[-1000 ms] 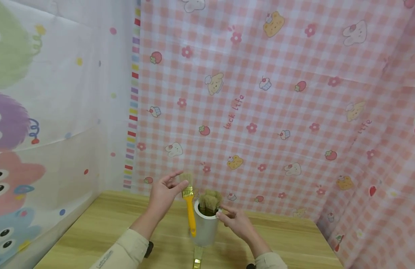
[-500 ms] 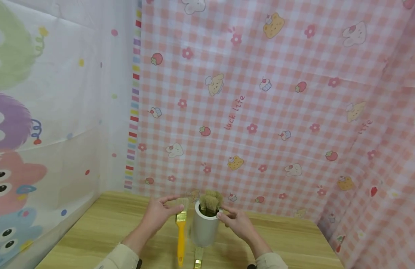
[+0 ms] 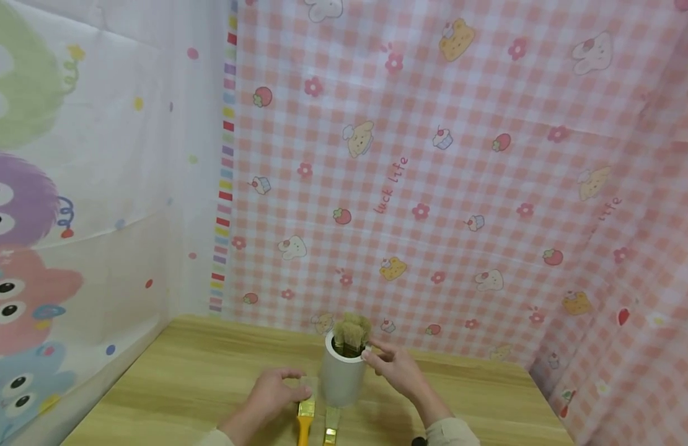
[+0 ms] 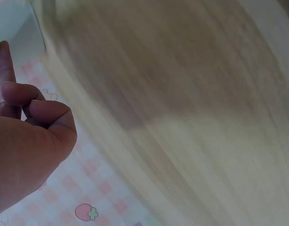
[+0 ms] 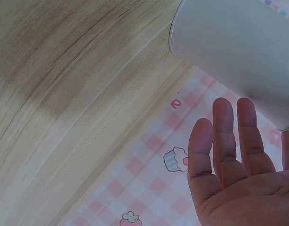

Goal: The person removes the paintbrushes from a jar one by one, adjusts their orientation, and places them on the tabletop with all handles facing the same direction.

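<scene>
My left hand (image 3: 271, 395) pinches a flat paintbrush (image 3: 307, 410) by its pale bristles, with the yellow handle running toward me and cut off by the frame's bottom edge. A second paintbrush (image 3: 331, 428) lies just to its right, its bristle end toward the canister. Behind them stands a grey-white canister (image 3: 341, 379) holding several brushes (image 3: 352, 331), bristles up. My right hand (image 3: 400, 370) holds this canister at its right rim between thumb and index finger. In the right wrist view, the other fingers (image 5: 224, 136) extend loosely alongside the canister wall (image 5: 238, 52).
The wooden table (image 3: 461, 402) ends at a pink checked cloth (image 3: 433, 155) hanging close behind the canister. A white cloth with cartoon figures (image 3: 98, 217) hangs along the left side.
My left hand has brought the paintbrush down and toward me from beside the canister's top, beside the second paintbrush. My right hand stays at the canister's rim.
</scene>
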Available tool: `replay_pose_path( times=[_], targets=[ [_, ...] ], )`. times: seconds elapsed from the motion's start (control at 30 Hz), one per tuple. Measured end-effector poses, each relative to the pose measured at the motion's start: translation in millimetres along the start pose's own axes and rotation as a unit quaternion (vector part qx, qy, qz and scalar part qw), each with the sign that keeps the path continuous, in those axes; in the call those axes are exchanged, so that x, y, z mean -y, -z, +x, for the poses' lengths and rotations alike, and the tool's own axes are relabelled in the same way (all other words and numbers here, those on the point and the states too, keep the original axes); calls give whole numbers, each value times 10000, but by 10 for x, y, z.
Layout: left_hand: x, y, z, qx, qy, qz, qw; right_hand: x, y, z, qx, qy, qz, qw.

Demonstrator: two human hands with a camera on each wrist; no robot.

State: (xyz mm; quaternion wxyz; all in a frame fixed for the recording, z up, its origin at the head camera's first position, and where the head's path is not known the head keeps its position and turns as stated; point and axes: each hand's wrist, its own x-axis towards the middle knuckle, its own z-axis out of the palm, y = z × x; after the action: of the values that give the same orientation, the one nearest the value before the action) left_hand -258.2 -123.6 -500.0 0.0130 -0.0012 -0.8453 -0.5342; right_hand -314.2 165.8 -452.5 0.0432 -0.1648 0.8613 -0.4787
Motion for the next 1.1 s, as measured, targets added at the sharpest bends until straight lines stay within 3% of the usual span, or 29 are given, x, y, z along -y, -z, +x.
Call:
replay_pose_path(
  times=[0.3,0.5,0.87,1.1],
  targets=[
    [48,-146,-69,122,-252,-62,9996,-37,24,-2,40,-27,20,10000],
    [114,-230,-66,195,-310,191,9991,-24,10,-3,85,2,95,9999],
    [142,-279,-88,466,-364,619,9963,-39,2,26,54,174,220,9996],
    [148,-300,-96,404,-385,823,9951,-27,-3,10,61,121,202,9997]
  ],
)
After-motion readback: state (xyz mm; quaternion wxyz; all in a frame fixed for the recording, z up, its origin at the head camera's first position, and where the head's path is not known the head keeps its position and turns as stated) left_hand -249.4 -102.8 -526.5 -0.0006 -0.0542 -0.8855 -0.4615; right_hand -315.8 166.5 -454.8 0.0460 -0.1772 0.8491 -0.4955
